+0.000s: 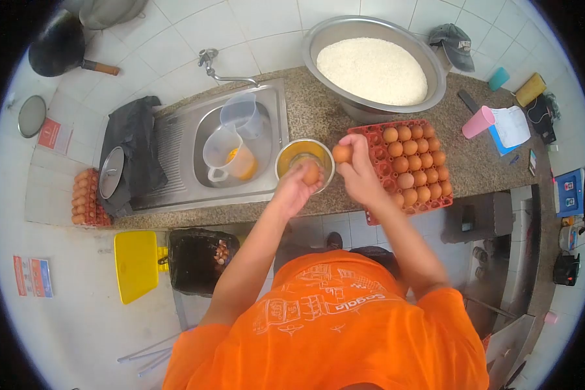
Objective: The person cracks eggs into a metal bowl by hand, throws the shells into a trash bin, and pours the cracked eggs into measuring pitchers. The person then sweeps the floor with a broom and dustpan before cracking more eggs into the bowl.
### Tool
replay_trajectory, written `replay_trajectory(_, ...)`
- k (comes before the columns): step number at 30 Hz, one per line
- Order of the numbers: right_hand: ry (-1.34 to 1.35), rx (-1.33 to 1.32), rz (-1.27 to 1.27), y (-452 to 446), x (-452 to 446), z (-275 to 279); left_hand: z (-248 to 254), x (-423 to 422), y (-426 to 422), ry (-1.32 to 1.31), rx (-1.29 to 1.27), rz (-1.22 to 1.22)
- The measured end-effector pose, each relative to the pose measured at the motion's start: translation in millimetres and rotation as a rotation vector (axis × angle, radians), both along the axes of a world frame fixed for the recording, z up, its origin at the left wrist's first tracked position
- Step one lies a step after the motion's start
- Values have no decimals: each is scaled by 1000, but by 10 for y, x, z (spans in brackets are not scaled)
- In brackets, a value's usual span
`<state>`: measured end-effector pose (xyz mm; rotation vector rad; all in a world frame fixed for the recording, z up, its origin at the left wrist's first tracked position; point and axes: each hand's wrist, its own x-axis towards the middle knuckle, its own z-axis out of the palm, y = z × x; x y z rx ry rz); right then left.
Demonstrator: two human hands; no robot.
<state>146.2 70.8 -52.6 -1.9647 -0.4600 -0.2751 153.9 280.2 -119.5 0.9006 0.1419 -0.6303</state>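
Over the metal bowl (279, 158) at the counter's front, my left hand (293, 192) is closed around a brown egg (311, 173). Another brown egg (342, 153) sits between the thumb and fingers of my right hand (363, 174), just right of the bowl's rim. Beside that hand lies a red egg tray (383, 177) with rows of brown eggs (420, 177) and several bare cups along its left side. My fingers partly hide the bowl's inside, so its contents are hard to make out.
Left of the bowl, a clear pitcher (225, 147) with yolk stands in the sink (274, 123) near another clear jug (242, 112). Behind is a large basin (311, 68) of white grains. Below are a black bin (192, 260) holding eggshells and a yellow lid (136, 266).
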Motion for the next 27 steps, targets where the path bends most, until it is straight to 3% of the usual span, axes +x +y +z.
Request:
replay_trajectory(2, -186, 196, -290, 340, -111, -35, -23, 28, 56, 62, -166, 198)
replay_trajectory(3, -181, 196, -295, 414, -151, -75, 66, -6, 19, 68, -164, 195)
replay_trajectory(5, -246, -312, -128, 492, -168, -234, 367, -30, -140, -32, -155, 294)
replay_trajectory(7, -237, -230, -184, 516, -145, -378, 230, -5, -75, -26, -120, 262)
replay_trajectory(9, 81, 163, -157, 498, -93, -418, 83, 49, 24, -20, -81, 248)
replay_trajectory(10, 85, 162, -152, 481, -49, -469, 25, 50, 73, -89, 53, 194)
replay_trajectory(12, 772, 930, 9, 402, 110, -541, -23, 55, 172, -155, 187, 144)
replay_trajectory(13, 772, 930, 10, 370, 149, -570, -5, 79, 214, -222, 295, 75)
replay_trajectory(15, 666, 353, 141, 334, 207, -583, 38, 113, 257, -293, 404, 3)
replay_trajectory(16, 472, 301, 152, 360, 183, -581, 64, 124, 274, -373, 469, -33)
replay_trajectory(17, 471, 303, 152, 354, 201, -569, 87, 125, 293, -452, 535, -70)
replay_trajectory(19, 246, -30, 196, 314, 261, -511, 68, 177, 350, -564, 623, -123)
replay_trajectory(20, 244, -29, 196, 329, 264, -495, 57, 211, 371, -675, 708, -176)
replay_trajectory(22, -1, -72, 153, 381, 265, -482, -7, 301, 396, -693, 680, -213)
replay_trajectory(27, -102, -153, 42, 481, 290, -673, -36, 450, 416, -674, 630, -309)
